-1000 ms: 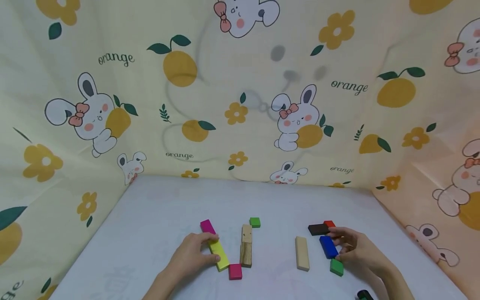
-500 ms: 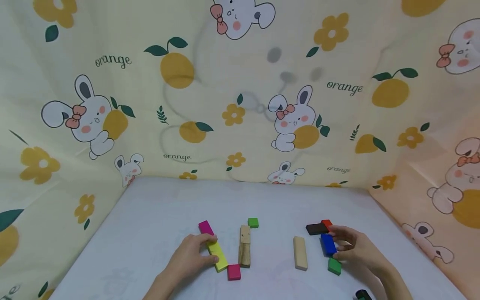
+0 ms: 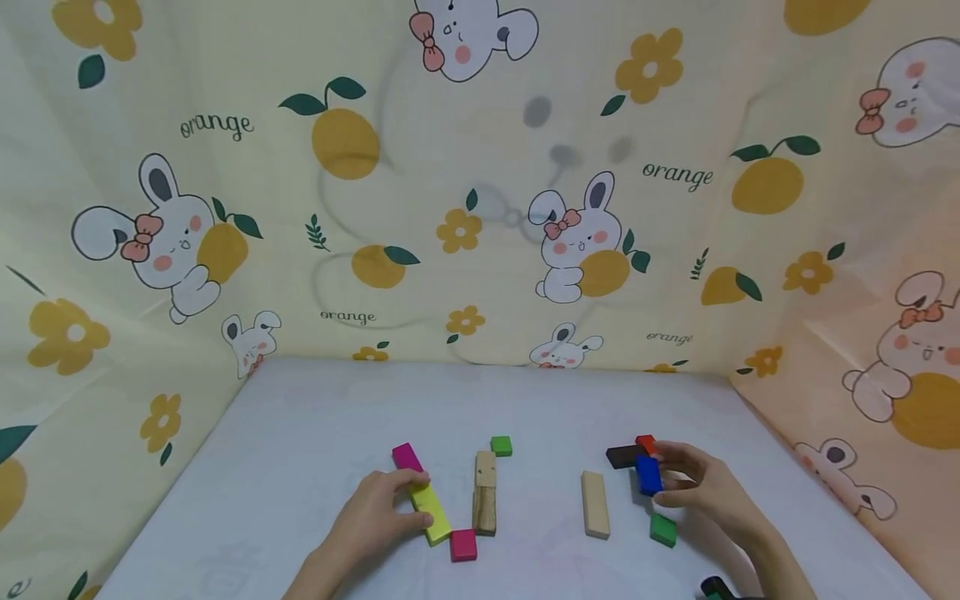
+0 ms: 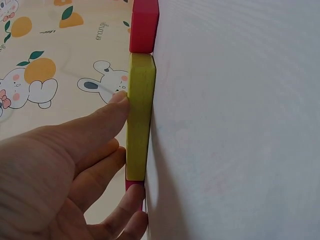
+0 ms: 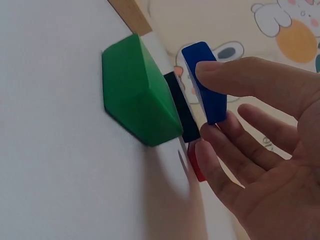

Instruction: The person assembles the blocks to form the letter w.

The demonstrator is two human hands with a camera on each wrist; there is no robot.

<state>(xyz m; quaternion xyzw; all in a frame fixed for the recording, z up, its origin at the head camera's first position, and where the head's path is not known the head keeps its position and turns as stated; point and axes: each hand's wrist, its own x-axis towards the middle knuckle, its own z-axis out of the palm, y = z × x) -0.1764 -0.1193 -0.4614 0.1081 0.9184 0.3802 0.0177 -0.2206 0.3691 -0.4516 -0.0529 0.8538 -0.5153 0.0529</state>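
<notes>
My left hand (image 3: 378,512) rests at a yellow block (image 3: 429,510), thumb at its side and a fingertip by its far end, where a magenta block (image 3: 407,457) adjoins. A red-pink block (image 3: 463,545) sits at the yellow block's near end. My right hand (image 3: 708,483) pinches a blue block (image 5: 206,82) between thumb and fingers, raised off the table. Behind the blue block lie a dark block (image 3: 622,457) and a small red block (image 3: 645,444), partly hidden. A green block (image 5: 135,92) lies on the table just in front of it.
Two wooden blocks (image 3: 485,493) stand end to end mid-table, with a light green block (image 3: 501,446) at their far end. A pale wooden block (image 3: 596,504) lies left of the right hand. A black object (image 3: 716,587) shows at the bottom edge. Patterned cloth (image 3: 420,208) surrounds the table.
My right hand has lifted the blue block away from the green one and moved it slightly toward the dark and red blocks. The left hand stays at the yellow block.
</notes>
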